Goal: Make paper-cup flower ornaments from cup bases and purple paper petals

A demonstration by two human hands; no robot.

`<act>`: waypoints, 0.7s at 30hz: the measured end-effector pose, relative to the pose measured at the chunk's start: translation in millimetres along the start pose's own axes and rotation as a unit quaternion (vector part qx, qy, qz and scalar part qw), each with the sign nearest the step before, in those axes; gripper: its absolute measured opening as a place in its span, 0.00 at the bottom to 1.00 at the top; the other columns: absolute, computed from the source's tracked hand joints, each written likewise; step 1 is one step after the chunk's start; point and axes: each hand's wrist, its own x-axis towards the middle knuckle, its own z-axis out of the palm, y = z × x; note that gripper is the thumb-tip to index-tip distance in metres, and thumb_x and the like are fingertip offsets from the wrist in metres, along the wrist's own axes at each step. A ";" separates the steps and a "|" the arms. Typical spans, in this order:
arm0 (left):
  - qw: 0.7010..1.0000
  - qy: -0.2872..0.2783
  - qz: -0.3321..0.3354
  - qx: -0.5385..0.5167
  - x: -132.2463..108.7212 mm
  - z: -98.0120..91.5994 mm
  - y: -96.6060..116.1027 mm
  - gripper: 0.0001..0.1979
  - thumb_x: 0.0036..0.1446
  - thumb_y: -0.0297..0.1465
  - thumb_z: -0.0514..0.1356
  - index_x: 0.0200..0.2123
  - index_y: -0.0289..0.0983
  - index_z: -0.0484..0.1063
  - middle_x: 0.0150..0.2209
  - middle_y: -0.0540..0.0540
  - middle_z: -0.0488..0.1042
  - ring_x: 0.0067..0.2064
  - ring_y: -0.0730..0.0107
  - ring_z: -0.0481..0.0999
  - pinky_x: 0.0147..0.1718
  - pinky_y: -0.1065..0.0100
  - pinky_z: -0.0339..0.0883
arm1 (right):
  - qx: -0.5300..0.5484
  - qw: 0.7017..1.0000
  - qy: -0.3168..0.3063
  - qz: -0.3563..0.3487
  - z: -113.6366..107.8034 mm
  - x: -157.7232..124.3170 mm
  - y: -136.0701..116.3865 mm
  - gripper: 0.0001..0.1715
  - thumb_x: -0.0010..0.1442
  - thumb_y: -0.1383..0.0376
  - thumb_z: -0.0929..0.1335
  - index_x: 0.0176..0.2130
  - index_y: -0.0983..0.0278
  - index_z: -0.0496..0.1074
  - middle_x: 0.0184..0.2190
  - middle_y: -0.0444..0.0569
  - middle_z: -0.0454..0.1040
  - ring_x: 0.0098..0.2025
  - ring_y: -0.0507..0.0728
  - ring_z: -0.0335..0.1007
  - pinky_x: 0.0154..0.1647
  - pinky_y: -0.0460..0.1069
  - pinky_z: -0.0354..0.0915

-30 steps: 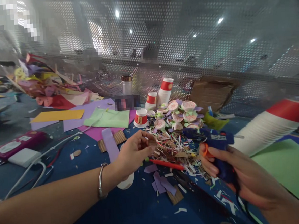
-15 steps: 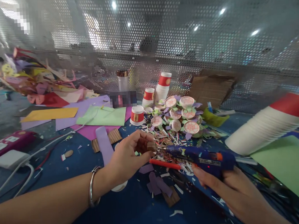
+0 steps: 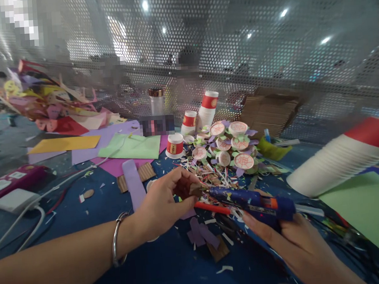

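right hand (image 3: pixel 288 243) is wrapped round the blue glue gun (image 3: pixel 251 200), left hand (image 3: pixel 170 201) half curled, pinching a small brown cardboard bit (image 3: pixel 195 189) right at the nozzle. a second ago they were apart. scraps (image 3: pixel 215 174) sit just behind, then a red-and-white cup (image 3: pixel 175 146).

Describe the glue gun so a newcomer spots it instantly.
Start from the big slanting stack of paper cups at the right edge. Left of it, the right hand grips the glue gun, nozzle toward the left hand. Its dark-blue body with an orange patch stands apart from the red pen-like stick nearby.
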 end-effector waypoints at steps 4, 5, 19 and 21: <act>1.000 -0.003 -0.006 -0.006 0.2 -0.8 -0.8 0.13 0.53 0.25 0.64 0.42 0.38 0.70 0.34 0.49 0.74 0.35 0.72 0.72 0.35 0.67 0.68 | -0.021 1.000 -0.022 0.005 -1.2 0.6 0.0 0.24 0.68 0.49 0.62 0.51 0.58 0.79 0.36 0.51 0.83 0.52 0.67 0.76 0.58 0.61 0.70; 1.000 -0.004 -0.005 -0.007 0.4 -0.8 -1.3 0.13 0.53 0.25 0.64 0.43 0.38 0.70 0.35 0.49 0.74 0.35 0.72 0.72 0.35 0.68 0.68 | -0.023 0.999 -0.024 0.005 -1.5 0.4 0.4 0.25 0.68 0.49 0.62 0.51 0.58 0.79 0.36 0.51 0.83 0.52 0.67 0.76 0.58 0.61 0.70; 1.000 -0.015 -0.003 -0.002 1.1 -1.1 -3.6 0.11 0.54 0.26 0.64 0.42 0.39 0.70 0.34 0.50 0.73 0.35 0.72 0.72 0.35 0.67 0.68 | -0.048 0.998 0.011 -0.030 -2.3 -1.4 -0.4 0.22 0.67 0.52 0.64 0.51 0.60 0.78 0.43 0.53 0.83 0.51 0.66 0.78 0.59 0.60 0.70; 1.000 -0.016 0.001 0.001 1.6 -1.3 -4.1 0.11 0.55 0.26 0.64 0.42 0.38 0.70 0.35 0.50 0.73 0.35 0.72 0.72 0.35 0.67 0.69 | -0.040 0.999 -0.002 -0.035 -2.9 -1.2 -1.3 0.23 0.68 0.54 0.64 0.54 0.60 0.77 0.43 0.52 0.83 0.53 0.65 0.77 0.59 0.58 0.70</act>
